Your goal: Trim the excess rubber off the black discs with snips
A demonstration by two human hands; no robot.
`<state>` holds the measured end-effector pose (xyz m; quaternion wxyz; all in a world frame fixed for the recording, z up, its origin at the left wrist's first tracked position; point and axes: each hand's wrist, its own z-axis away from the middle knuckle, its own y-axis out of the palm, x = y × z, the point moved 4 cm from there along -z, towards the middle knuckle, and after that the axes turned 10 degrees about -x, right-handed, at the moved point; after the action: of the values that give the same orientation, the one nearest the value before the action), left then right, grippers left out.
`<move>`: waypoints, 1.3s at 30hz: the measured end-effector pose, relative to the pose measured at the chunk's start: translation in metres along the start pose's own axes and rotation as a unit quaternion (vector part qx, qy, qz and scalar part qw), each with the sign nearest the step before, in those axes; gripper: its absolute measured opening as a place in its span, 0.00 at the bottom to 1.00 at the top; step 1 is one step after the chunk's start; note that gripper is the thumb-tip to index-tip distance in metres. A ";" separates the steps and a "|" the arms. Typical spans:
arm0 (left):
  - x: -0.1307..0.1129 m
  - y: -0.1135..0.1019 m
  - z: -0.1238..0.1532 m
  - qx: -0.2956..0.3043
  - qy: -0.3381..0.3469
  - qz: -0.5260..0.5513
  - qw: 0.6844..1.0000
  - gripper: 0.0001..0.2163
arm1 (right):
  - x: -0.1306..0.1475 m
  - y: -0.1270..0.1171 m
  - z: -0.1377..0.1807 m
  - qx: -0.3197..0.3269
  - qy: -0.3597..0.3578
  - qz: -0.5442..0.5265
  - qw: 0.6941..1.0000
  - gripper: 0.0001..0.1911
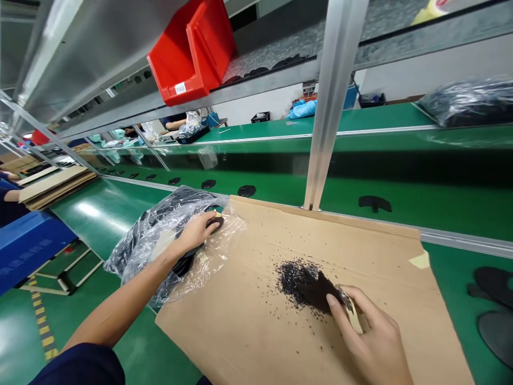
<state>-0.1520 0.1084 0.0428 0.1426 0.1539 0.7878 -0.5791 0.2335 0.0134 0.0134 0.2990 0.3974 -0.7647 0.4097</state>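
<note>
My left hand (196, 231) reaches to the mouth of a clear plastic bag (160, 211) full of dark flat parts. Its thumb and fingers pinch a small black part (215, 223), and a pale yellow patch shows near the fingertips. Over the cardboard sheet (240, 326), my right hand (372, 331) grips a flat black part (318, 291) with an angular edge. Something shiny and something pale yellow show between those fingers; I cannot make out what they are. Beneath and beside the part lies a pile of tiny black bits (288, 275), with loose ones scattered around.
Black parts (246, 191) lie spaced along the green belt (276, 182) behind the cardboard. A metal post (332, 107) rises at its back edge. Overhead, a red bin (194, 53) sits on the shelf. More black parts (497, 286) lie at right. Another person's arm (12, 195) shows far left.
</note>
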 end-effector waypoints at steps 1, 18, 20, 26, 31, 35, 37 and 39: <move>-0.012 0.005 0.004 -0.002 0.010 0.037 0.999 0.13 | 0.001 0.000 0.001 0.006 0.011 -0.002 1.000 0.12; -0.166 0.079 0.091 -0.003 0.200 0.397 0.896 0.15 | 0.012 0.006 0.006 0.122 0.185 -0.101 0.970 0.12; -0.164 0.078 0.091 -0.017 0.206 0.387 0.898 0.15 | 0.011 0.006 0.006 0.123 0.186 -0.095 0.970 0.12; -0.166 0.073 0.090 -0.040 0.242 0.370 0.896 0.15 | 0.011 0.009 0.007 0.132 0.188 -0.083 0.970 0.11; -0.167 0.074 0.092 -0.027 0.234 0.378 0.895 0.15 | 0.013 0.008 0.009 0.118 0.174 -0.070 0.975 0.11; -0.165 0.077 0.093 -0.012 0.211 0.385 0.898 0.16 | 0.017 0.007 0.008 0.120 0.156 -0.069 0.978 0.10; -0.163 0.078 0.093 -0.004 0.196 0.393 0.899 0.16 | 0.019 0.007 0.008 0.118 0.148 -0.066 0.980 0.10; -0.162 0.082 0.092 0.027 0.170 0.412 0.895 0.14 | 0.019 0.007 0.007 0.114 0.142 -0.061 0.981 0.10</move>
<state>0.0333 0.0306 0.0106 0.2278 0.5649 0.6498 -0.4547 0.2169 0.0024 0.0224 0.3819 0.4127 -0.6368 0.5275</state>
